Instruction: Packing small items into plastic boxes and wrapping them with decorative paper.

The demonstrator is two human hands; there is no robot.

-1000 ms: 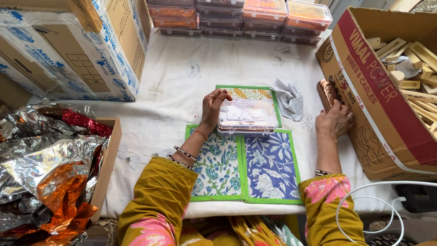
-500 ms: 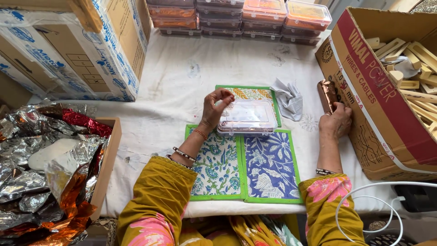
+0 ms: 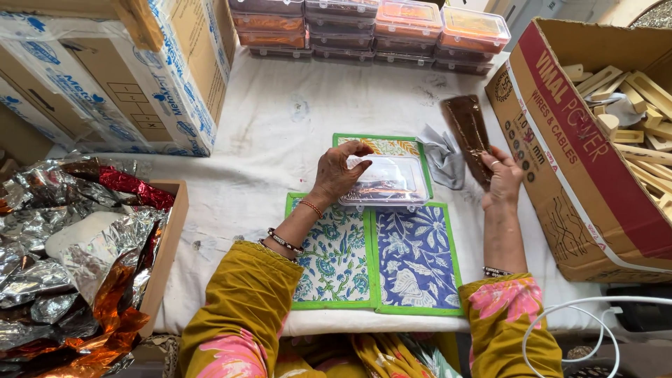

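Hands both busy here; left hand (image 3: 339,171) curls its fingers over the clear plastic box (image 3: 387,181) sitting on the printed mats (image 3: 378,255); right hand (image 3: 502,180) pinches a brown packet (image 3: 467,133) just beside the cardboard box (image 3: 560,161).

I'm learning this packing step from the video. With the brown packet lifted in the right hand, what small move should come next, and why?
Probably bring the brown packet in the right hand over to the clear lidded box, which the left hand grips at its edge on the patterned mats; the packet is raised, clear of the table.
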